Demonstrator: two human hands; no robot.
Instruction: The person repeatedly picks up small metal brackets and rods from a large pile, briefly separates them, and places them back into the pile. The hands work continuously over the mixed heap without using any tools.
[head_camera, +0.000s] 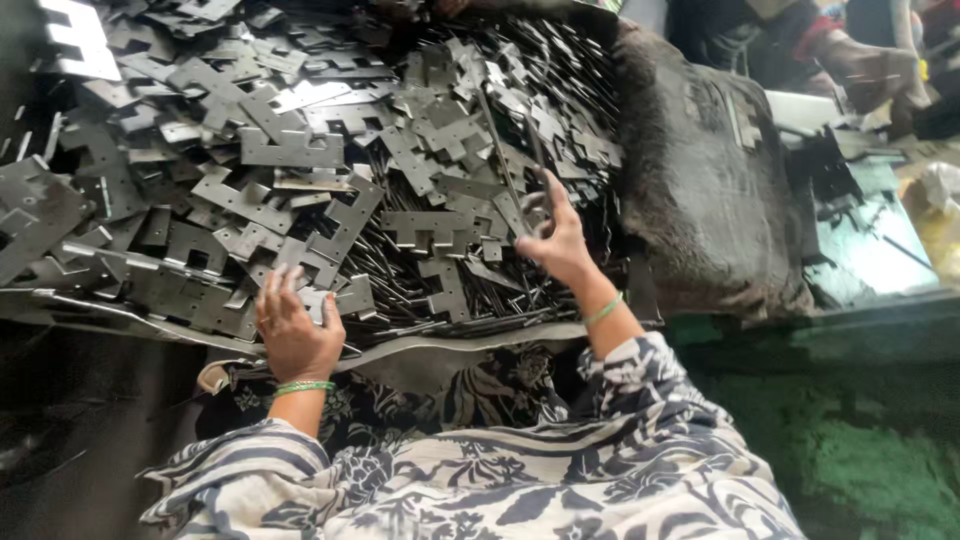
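1. Grey stamped metal plates (290, 150), far too many to count, heaped across the work surface ahead.
2. Left hand (295, 325) down flat on the near edge of the heap, fingers spread over one plate (352, 297).
3. Right hand (553, 235) raised, fingers pinched on thin metal rods (500, 150); exact number unclear.
4. Two green bangles, one per wrist (303, 387).
5. Dark fuzzy cloth (700, 180) just right of the heap.

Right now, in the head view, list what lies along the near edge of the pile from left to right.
left hand → notched flat metal plates → right hand → dark furry cover → pale bench top
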